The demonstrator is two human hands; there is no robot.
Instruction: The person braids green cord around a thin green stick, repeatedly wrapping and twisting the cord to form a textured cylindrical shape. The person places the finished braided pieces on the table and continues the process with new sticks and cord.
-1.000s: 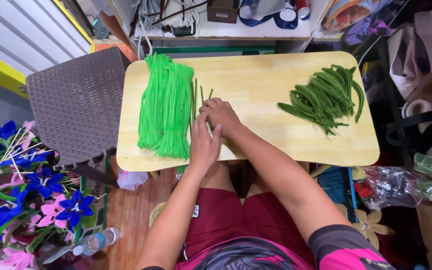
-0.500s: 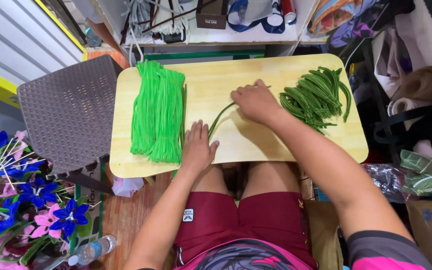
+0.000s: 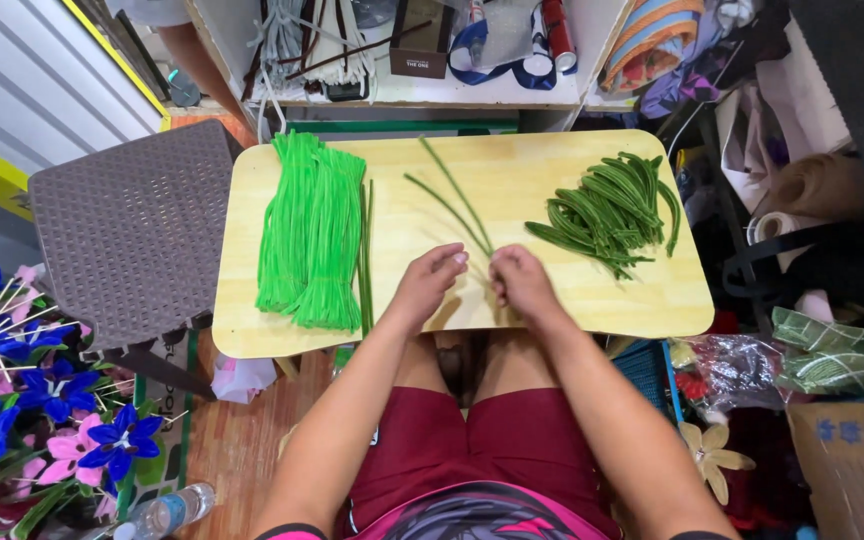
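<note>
While both hands meet at the near middle of the wooden table (image 3: 252, 200), the findings read:

Left hand (image 3: 427, 285): fingertips pinched on the near end of the thin green stems (image 3: 452, 205).
Right hand (image 3: 520, 283): closed on the same end, just beside the left.
Stems: they fan out toward the table's far edge, resting on it.
Handling: judged light, thin, bendable; best held near the ends.
Table's left part: bright green pile (image 3: 312, 230).
Table's right part: dark green bundle (image 3: 612, 210).
Beside the table's left edge: grey chair (image 3: 122, 230).
</note>
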